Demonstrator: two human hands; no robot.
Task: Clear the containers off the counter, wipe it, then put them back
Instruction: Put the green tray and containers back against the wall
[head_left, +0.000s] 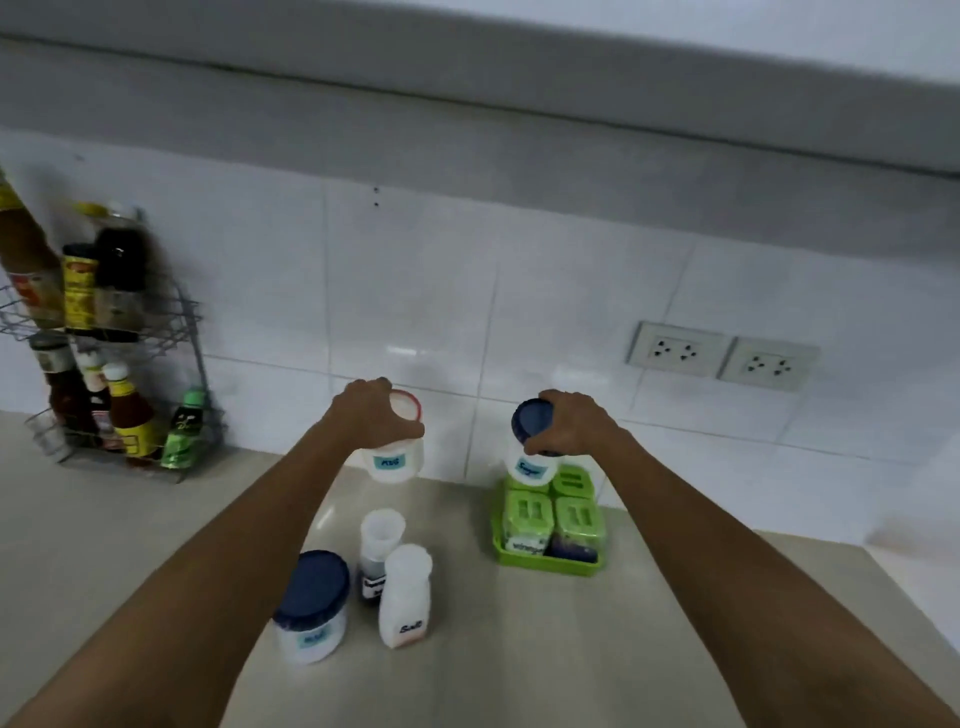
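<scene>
Gripping the MSG jar (395, 462) by its red-rimmed lid with our left hand (371, 415), we clasp the blue-lidded Sugar jar (531, 466) with our right hand (569, 423). Nearer us than the left hand, a Salt bottle (405, 597) and another blue-lidded jar (311, 608) stand on the surface (571, 649).

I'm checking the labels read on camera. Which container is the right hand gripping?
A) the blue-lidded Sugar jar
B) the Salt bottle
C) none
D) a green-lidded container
A: the right hand curls over the blue lid of the Sugar jar, whose label shows below the fingers, while the Salt bottle stands untouched on the counter.
</scene>
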